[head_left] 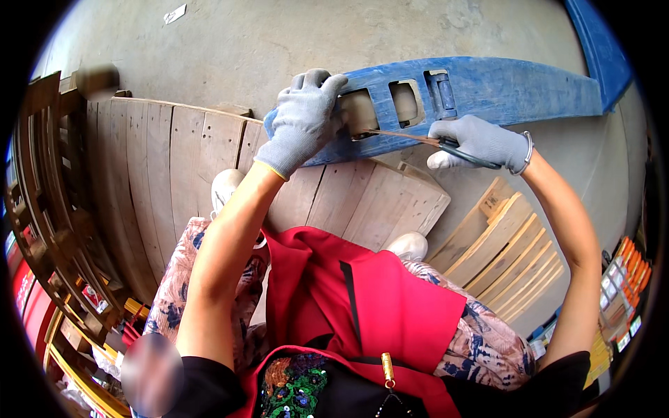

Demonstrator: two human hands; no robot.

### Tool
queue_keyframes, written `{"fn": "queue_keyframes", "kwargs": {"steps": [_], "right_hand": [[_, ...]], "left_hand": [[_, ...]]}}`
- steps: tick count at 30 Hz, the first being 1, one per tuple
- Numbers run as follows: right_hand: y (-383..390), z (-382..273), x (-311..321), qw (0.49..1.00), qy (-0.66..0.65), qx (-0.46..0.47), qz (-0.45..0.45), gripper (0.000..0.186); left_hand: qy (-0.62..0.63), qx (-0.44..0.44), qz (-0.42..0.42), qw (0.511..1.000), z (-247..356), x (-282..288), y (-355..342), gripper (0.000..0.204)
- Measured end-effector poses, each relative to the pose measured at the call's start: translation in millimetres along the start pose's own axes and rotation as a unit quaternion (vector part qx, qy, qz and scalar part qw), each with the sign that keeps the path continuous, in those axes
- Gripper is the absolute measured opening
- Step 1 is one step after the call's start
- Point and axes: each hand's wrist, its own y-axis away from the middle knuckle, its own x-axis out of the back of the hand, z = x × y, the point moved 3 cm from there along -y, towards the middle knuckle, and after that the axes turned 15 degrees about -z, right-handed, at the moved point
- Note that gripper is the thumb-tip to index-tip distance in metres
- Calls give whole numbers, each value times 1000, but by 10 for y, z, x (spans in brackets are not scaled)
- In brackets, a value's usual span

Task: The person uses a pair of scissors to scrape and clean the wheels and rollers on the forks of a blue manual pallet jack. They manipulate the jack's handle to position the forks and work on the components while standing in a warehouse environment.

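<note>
A long scuffed blue piece [523, 87] with three rectangular openings in a row rests partly on wooden planks. My left hand [304, 124], in a grey knitted glove, grips its left end, with the fingers bent over the far edge and the thumb beside the nearest opening. My right hand [481, 143], gloved alike, is closed around the dark handles of a pair of scissors [411, 136]. Their brownish blades point left, and the tips lie at that same left opening. Dark parts show inside the openings, too small to make out.
The wooden planks [153, 153] stretch to the left under my feet. Slatted wood [502, 244] lies on the right. Stacked pallets [49, 167] stand at the far left. Another blue piece [603, 49] is at the upper right. A white scrap [175, 14] lies on the concrete floor [279, 42].
</note>
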Motion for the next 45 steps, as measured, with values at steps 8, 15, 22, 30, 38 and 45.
{"fn": "queue_keyframes", "kwargs": {"steps": [8,15,22,30,38,45], "right_hand": [[-75,-244,97,994,-8,-36,-99,73],[-401,-564,332,963,188,-138,-137,79],[-385,-366,50,980,192,-57,0,72],[-335,-49,-42,983,152,19,97,66],[178,-56,-115,996,-20,-25,86,58],[77,-158,-273,994,32,-67,78,64]], "left_hand": [[166,67,-245,953,-251,-147,-514,67],[201,14,-319,926,-330,-220,-766,69],[131,35,-274,952,-305,-199,-705,65],[86,64,-225,968,-254,-256,-704,65],[162,45,-264,950,-351,-268,-692,70],[419,83,-364,828,-690,-261,-797,85]]}}
